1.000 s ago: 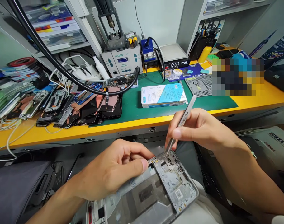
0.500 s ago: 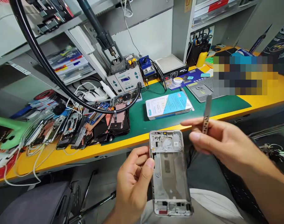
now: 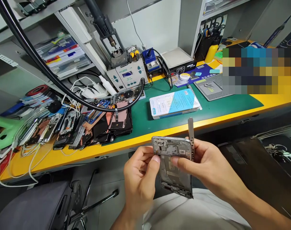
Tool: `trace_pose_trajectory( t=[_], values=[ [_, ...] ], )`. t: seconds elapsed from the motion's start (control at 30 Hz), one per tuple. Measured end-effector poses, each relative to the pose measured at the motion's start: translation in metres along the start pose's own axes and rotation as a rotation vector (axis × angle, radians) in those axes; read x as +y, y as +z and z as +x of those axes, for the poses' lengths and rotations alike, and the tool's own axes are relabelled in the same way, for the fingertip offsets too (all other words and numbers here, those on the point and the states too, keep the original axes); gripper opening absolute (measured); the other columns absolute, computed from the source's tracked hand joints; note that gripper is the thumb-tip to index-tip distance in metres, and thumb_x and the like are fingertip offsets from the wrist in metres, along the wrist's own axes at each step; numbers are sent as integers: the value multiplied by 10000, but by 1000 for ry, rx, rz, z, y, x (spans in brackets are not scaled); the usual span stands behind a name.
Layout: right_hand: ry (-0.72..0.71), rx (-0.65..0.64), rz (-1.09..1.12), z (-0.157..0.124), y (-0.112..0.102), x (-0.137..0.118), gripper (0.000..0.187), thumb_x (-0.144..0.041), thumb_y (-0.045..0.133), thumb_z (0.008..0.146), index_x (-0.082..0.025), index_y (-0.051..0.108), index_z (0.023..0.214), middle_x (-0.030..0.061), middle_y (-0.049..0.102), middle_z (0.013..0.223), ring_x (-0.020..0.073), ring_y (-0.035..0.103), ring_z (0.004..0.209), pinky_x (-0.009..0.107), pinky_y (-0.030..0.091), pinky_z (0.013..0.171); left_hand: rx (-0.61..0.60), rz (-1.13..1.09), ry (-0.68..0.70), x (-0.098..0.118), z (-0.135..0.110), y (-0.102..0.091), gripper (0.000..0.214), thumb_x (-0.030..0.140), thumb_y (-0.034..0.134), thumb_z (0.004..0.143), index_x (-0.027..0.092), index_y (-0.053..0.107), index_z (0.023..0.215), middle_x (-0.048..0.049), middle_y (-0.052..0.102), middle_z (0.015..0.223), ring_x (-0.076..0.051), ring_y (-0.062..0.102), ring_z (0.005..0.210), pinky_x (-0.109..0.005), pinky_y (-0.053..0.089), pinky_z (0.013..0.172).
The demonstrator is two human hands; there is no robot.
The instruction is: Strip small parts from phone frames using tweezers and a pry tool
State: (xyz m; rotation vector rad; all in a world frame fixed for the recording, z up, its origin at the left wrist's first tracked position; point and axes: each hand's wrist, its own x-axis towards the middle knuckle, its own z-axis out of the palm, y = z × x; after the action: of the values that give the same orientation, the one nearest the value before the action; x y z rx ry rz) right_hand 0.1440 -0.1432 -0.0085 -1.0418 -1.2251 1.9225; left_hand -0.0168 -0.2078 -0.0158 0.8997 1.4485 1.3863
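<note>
A bare silver phone frame (image 3: 172, 164) stands almost upright above my lap, inner side toward me, below the bench's yellow edge. My left hand (image 3: 138, 179) grips its left side, thumb on the frame near the top. My right hand (image 3: 207, 168) holds the frame's right side, thumb pressed on the inner plate, and also keeps metal tweezers (image 3: 190, 132) that stick straight up along the frame's right edge. Only the tweezers' blunt end shows; their tips are hidden behind my fingers.
The yellow-edged bench (image 3: 207, 116) carries a green mat, a white-and-blue packet (image 3: 174, 103), a pile of dismantled phones (image 3: 88, 126), a hot-air station (image 3: 126, 76) with a black hose, a grey perforated tray (image 3: 211, 88) and a tool cup. A dark chair (image 3: 33, 207) is lower left.
The frame went from lying flat with tweezers probing its top to being lifted upright. My right hand has come in and now holds the frame's right edge with the tweezers.
</note>
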Motion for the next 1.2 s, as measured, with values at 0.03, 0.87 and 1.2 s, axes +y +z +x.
trace_pose_trajectory(
  t=[0.03,0.87,1.2],
  values=[
    [-2,22,-16,-1,2,0,239,-290,796,819,-189,762,1034,34,789,920,210,720,844,286,594,769,3,-36,0,-2,1,0,108,266,663,942,195,714,1006,-34,762,963,-150,661,812,-228,478,707],
    [-97,247,-143,-15,25,18,219,-334,766,785,-226,598,695,-40,482,598,116,397,522,240,361,442,136,-433,-95,-5,2,20,151,160,636,863,208,768,806,28,678,727,-106,518,676,-197,436,656],
    [-110,247,-178,-19,25,20,199,-322,758,790,-228,604,705,-44,480,608,113,406,519,237,365,444,145,-420,-68,-5,-2,20,140,174,653,867,214,777,818,31,694,734,-106,528,677,-200,446,672]
  ],
)
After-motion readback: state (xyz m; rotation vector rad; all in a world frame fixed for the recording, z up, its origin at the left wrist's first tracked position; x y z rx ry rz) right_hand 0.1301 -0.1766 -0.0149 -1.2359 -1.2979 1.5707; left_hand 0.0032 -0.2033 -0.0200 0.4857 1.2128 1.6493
